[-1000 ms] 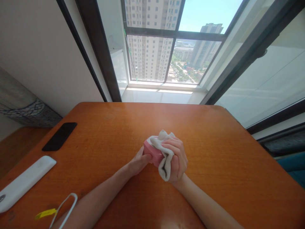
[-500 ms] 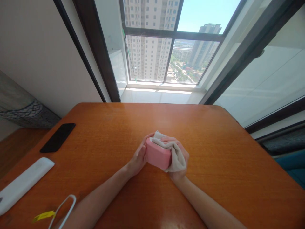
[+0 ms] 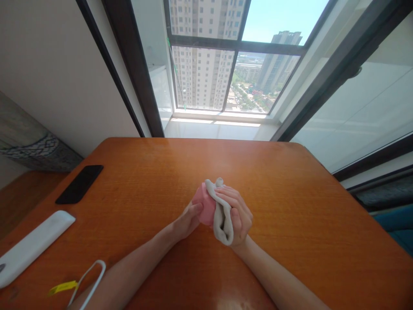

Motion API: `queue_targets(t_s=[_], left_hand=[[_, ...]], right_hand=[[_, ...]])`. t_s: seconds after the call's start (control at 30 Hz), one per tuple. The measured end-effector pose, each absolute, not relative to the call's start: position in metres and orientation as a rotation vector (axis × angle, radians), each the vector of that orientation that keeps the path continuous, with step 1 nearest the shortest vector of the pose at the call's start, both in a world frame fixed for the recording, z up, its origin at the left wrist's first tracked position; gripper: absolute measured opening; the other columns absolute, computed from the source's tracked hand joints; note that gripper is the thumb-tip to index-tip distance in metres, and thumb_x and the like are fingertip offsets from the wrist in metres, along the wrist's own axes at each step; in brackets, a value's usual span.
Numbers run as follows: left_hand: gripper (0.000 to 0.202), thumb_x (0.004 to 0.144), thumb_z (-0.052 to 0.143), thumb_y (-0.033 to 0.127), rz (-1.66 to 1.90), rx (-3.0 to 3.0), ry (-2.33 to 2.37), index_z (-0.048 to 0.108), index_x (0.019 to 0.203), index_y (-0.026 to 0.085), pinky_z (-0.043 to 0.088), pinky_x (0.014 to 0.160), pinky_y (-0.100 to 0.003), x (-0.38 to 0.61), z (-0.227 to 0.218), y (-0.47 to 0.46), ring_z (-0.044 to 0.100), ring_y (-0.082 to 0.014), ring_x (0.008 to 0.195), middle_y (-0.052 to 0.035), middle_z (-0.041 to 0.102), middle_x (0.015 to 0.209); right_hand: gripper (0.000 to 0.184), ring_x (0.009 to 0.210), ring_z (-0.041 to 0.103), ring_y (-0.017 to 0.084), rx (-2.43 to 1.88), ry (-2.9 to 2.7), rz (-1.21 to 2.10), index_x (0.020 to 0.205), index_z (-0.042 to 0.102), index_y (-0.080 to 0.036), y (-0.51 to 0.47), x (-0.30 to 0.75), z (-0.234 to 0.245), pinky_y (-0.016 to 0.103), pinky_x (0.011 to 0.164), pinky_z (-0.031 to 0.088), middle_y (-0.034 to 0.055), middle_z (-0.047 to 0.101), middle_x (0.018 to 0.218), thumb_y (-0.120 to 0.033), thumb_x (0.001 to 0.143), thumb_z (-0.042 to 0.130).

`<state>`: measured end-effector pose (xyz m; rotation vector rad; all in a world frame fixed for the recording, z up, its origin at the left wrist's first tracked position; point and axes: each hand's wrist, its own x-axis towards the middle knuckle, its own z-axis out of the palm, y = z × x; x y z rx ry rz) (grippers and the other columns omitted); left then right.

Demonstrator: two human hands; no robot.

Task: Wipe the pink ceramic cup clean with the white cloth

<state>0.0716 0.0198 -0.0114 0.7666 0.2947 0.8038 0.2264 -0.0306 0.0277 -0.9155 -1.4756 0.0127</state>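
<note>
Just above the middle of the orange wooden table (image 3: 290, 224), my left hand (image 3: 185, 221) grips a small pink box (image 3: 204, 209) from the left and below. My right hand (image 3: 237, 215) is closed on a white cloth (image 3: 221, 215) and presses it against the box's right side. The cloth drapes over the box's top and hangs down in front of my right palm. Much of the box is hidden behind the cloth and my fingers.
A black phone (image 3: 79, 184) lies flat at the table's left edge. Nearer me on the left lies a long white device (image 3: 34, 246), then a white cable loop (image 3: 90, 280) with a yellow tag (image 3: 62, 287). A large window stands beyond the table's far edge.
The cloth has swept from the box's right end across its front face, which now shows less pink. My right hand has turned and the box has tilted up.
</note>
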Motion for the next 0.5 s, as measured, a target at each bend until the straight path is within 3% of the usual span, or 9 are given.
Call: queue_targets(t_s=[0.17,0.37,0.5], left_hand=[[0.062,0.089,0.075,0.066,0.753,0.568,0.243,0.078,0.124,0.014,0.040,0.129,-0.043,0.074,0.000,0.019,0.062,-0.0338,0.143,-0.0127,0.079,0.131],[0.060,0.086,0.083,0.058,0.721,0.311,0.270,0.075,0.126,0.014,0.053,0.118,-0.032,0.073,0.013,0.018,0.075,-0.0234,0.120,-0.0110,0.081,0.120],[0.063,0.084,0.085,0.062,0.819,0.352,0.355,0.074,0.131,0.022,0.051,0.120,-0.032,0.073,0.010,0.018,0.068,-0.0253,0.136,-0.0068,0.080,0.129]], right_hand=[[0.053,0.120,0.077,0.031,-0.811,-1.638,-0.147,0.144,0.069,-0.020,-0.027,0.231,0.031,0.056,0.104,0.062,0.0138,0.080,0.125,-0.028,0.108,0.031],[0.055,0.129,0.074,0.031,-0.745,-1.821,-0.340,0.154,0.061,-0.013,-0.022,0.235,0.031,0.054,0.109,0.062,0.0176,0.080,0.130,-0.029,0.110,0.033],[0.054,0.134,0.071,0.030,-0.819,-1.851,-0.371,0.158,0.056,-0.013,-0.018,0.230,0.028,0.055,0.117,0.057,0.0173,0.078,0.134,-0.031,0.110,0.038]])
